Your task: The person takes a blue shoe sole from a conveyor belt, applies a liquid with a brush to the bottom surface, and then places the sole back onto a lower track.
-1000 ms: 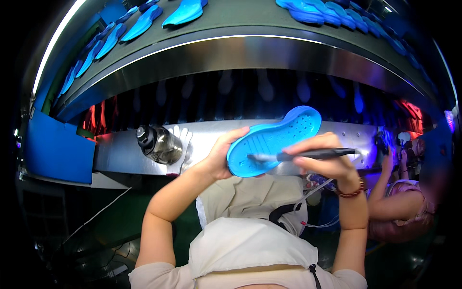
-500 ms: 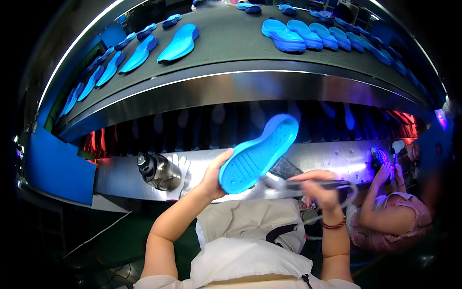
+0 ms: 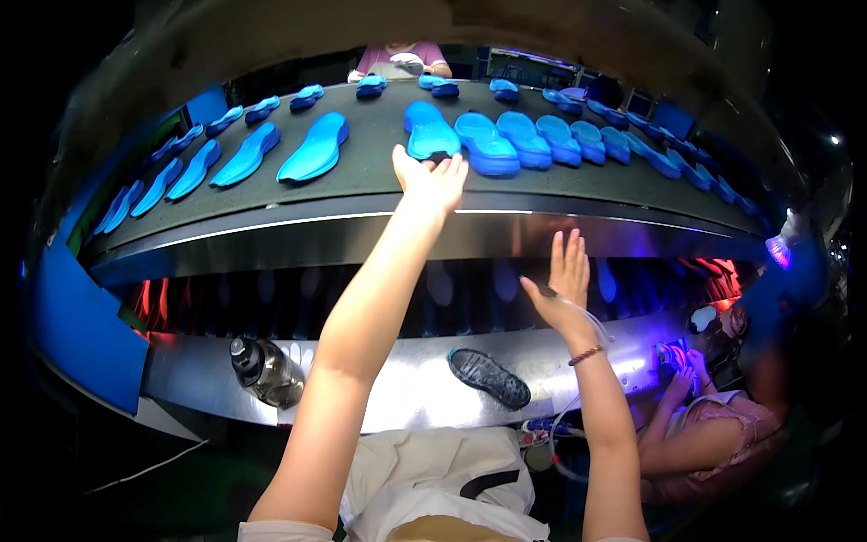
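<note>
My left hand (image 3: 432, 183) reaches far up onto the dark conveyor belt (image 3: 370, 172). Its fingers rest on the near end of a blue shoe sole (image 3: 428, 128) that lies flat on the belt. My right hand (image 3: 562, 287) is raised lower down in front of the steel edge, fingers spread, holding nothing. A dark grey sole (image 3: 489, 378) lies on the steel ledge (image 3: 397, 397) below it. More blue soles (image 3: 316, 146) lie in a row to the left, and several others (image 3: 542, 137) lie side by side to the right.
A metal bottle (image 3: 264, 370) lies on the ledge at the left. Another person (image 3: 704, 434) sits at my right, hands near a purple light. A person in pink (image 3: 397, 61) stands beyond the belt. A blue panel (image 3: 77, 334) stands at the left.
My left hand has lifted the blue sole from in front of me up onto the belt and laid it flat. My right hand no longer holds the dark brush-like tool and has opened.
</note>
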A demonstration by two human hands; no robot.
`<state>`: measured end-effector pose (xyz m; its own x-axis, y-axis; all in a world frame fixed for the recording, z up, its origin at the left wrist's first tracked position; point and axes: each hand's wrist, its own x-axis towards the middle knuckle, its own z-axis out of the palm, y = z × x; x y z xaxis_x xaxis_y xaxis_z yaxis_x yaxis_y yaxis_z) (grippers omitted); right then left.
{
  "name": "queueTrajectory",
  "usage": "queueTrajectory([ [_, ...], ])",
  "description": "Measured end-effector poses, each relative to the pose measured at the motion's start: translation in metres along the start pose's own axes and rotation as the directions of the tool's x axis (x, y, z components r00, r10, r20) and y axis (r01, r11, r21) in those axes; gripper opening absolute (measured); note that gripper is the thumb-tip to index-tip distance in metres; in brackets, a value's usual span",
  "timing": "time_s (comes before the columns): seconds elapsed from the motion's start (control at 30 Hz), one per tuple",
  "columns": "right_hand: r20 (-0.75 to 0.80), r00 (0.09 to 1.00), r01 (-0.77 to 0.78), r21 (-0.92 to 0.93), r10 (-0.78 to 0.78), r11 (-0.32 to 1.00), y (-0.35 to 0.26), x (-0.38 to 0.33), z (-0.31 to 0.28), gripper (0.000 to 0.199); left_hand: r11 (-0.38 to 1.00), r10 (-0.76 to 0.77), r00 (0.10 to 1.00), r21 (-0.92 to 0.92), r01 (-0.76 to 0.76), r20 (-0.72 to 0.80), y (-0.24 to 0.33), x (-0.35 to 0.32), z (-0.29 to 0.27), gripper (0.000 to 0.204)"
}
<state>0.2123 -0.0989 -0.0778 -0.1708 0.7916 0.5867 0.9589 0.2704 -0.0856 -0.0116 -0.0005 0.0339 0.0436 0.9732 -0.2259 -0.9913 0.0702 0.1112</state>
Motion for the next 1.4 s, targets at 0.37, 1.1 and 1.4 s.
queueTrajectory([
  [0.37, -0.175, 0.980, 0.097, -0.007, -0.096, 0.995, 0.023, 0.013, 0.073, 0.103, -0.952, -0.166, 0.756, 0.096, -0.289, 0.634, -0.056, 0.052, 0.008, 0.042],
  [1.1, -0.300, 0.950, 0.118, 0.089, -0.086, 0.989, 0.039, 0.015, 0.091, 0.093, -0.893, -0.311, 0.745, 0.086, -0.441, 0.590, -0.190, 0.088, 0.070, 0.024],
  [1.4, -0.281, 0.957, 0.087, 0.030, -0.075, 0.996, 0.037, 0.017, 0.086, 0.095, -0.820, -0.388, 0.700, 0.123, -0.559, 0.599, -0.126, 0.076, 0.055, 0.036],
])
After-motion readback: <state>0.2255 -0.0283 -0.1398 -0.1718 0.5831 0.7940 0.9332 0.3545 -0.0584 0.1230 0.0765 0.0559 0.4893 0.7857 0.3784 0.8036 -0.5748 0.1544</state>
